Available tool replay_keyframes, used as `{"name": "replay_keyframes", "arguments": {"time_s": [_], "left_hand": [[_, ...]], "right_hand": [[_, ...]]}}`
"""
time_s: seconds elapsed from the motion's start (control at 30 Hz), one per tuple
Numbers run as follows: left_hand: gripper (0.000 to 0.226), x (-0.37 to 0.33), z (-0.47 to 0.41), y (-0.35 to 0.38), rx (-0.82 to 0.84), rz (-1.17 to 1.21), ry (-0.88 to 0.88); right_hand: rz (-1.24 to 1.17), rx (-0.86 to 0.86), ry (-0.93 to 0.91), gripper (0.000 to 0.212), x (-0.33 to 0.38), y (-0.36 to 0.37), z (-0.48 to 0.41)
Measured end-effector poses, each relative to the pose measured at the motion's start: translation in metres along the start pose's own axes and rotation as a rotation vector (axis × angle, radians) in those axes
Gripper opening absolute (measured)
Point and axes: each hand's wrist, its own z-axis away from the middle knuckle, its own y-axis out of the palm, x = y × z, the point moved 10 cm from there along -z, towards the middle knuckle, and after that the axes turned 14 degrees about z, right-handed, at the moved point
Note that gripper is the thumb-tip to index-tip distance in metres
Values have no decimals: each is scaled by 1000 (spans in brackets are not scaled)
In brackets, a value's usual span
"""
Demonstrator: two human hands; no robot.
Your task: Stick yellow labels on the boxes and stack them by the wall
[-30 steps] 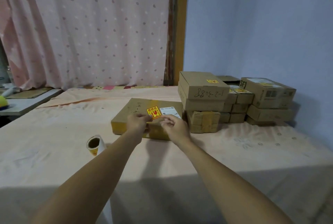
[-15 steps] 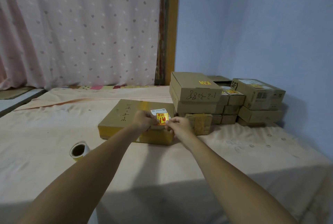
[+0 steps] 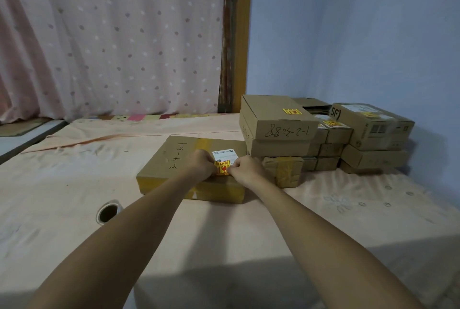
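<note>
The left hand and the right hand meet on top of the flat box. Each grip is closed on one side edge of the yellow label, fingers curled. The label lies at the near right part of the lid, just below a white shipping label. The stacked boxes stand by the blue wall, just right of the flat box. A label roll lies on the sheet, to the left
</note>
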Motion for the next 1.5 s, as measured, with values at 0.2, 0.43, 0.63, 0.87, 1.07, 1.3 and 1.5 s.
{"name": "replay_keyframes", "arguments": {"time_s": [0.2, 0.43, 0.63, 0.87, 1.07, 1.3, 1.5], "left_hand": [[18, -2, -7, -10, -16, -156, 33], [25, 0, -11, -12, -39, -266, 44], [18, -4, -8, -11, -42, -324, 138], [23, 6, 6, -16, -50, -393, 306], [25, 13, 15, -27, -104, -360, 387], [25, 29, 23, -46, -154, -220, 325], [61, 78, 30, -108, -441, -162, 28]], "right_hand": [[72, 54, -56, 18, 22, 11, -9], [144, 45, -81, 19, 29, 16, -12], [145, 14, -109, 18, 28, 14, -10], [271, -62, -283, 36, 38, 16, 3], [200, -104, -243, 25, 29, 11, 9], [-6, -182, -123, 18, 0, 5, 17], [-78, -213, -18, 40, -27, 4, 28]]}}
